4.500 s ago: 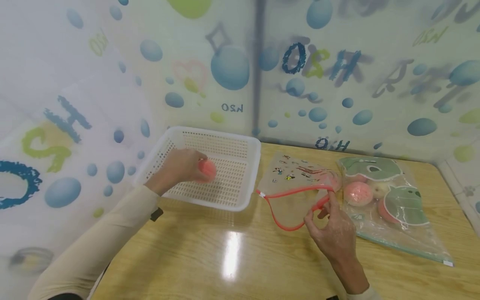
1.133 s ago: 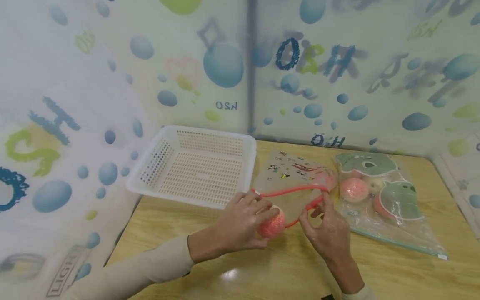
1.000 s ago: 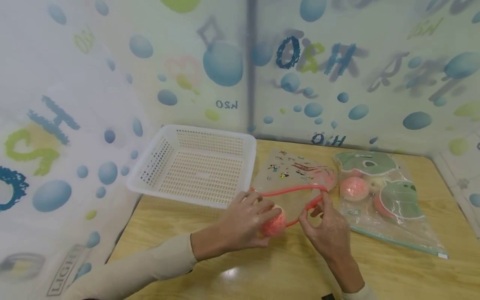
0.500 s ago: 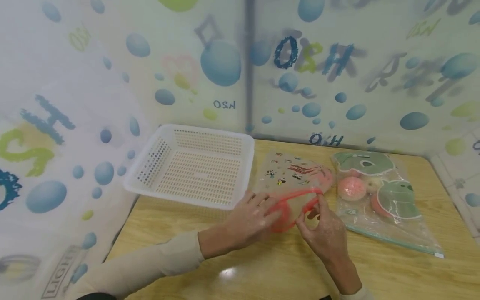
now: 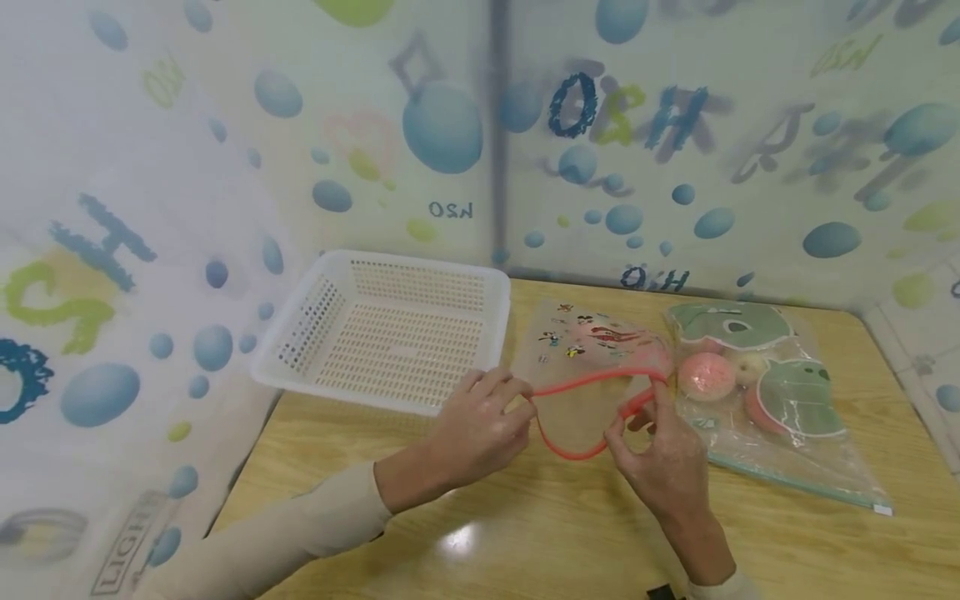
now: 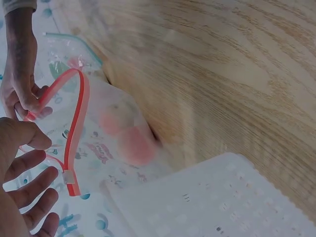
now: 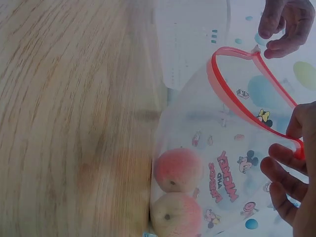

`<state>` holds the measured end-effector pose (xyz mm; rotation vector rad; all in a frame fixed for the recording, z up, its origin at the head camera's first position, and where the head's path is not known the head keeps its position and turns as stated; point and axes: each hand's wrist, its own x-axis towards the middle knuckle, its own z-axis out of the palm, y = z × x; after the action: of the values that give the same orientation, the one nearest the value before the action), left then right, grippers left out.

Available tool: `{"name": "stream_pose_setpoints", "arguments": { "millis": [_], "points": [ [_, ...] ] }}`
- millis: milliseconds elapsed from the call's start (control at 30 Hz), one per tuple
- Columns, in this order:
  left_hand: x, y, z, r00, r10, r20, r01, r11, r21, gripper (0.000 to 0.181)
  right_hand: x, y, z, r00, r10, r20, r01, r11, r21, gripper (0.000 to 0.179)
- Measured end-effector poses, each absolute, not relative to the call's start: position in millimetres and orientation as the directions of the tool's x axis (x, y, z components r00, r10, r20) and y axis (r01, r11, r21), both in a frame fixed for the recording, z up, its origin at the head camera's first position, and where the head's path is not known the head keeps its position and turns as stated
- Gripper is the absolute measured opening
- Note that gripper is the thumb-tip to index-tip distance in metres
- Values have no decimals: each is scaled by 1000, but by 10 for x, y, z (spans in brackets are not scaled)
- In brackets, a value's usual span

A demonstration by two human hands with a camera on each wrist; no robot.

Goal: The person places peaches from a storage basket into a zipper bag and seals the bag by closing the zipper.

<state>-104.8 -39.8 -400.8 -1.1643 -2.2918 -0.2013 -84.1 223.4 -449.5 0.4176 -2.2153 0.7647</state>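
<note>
A clear zipper bag (image 5: 573,421) with cartoon prints and a red rim lies on the table, its mouth spread wide. My right hand (image 5: 663,458) pinches the right end of that rim. Two peaches (image 7: 178,170) show through the plastic in the right wrist view, deep inside the bag. My left hand (image 5: 480,429) hovers by the rim's left end, holding nothing. The left wrist view has its fingers (image 6: 37,190) loosely bent, a little apart from the white slider (image 6: 68,177).
At the left stands a white perforated basket (image 5: 382,398) with nothing visible in it. To the right lies a second clear bag (image 5: 817,471) with green prints and several peaches (image 5: 707,377) inside. Patterned curtains hang behind the wooden table (image 5: 360,542).
My left hand took a peach from the basket, brought it over to the red-rimmed bag and let go of it inside. That hand is now back at the rim's left end.
</note>
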Motion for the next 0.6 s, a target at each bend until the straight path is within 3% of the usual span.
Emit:
{"name": "stream_pose_setpoints", "arguments": {
  "millis": [233,600],
  "points": [
    [-1054,-470,-4005,-468,681,563,770,627,-118,12,-833,2237,-4470,-680,-53,731,-493,771,-403,47],
    [-1058,-550,-3983,-490,657,573,757,647,-94,12,-837,2246,-4478,-653,-58,755,-514,766,-386,61]
  ]
}}
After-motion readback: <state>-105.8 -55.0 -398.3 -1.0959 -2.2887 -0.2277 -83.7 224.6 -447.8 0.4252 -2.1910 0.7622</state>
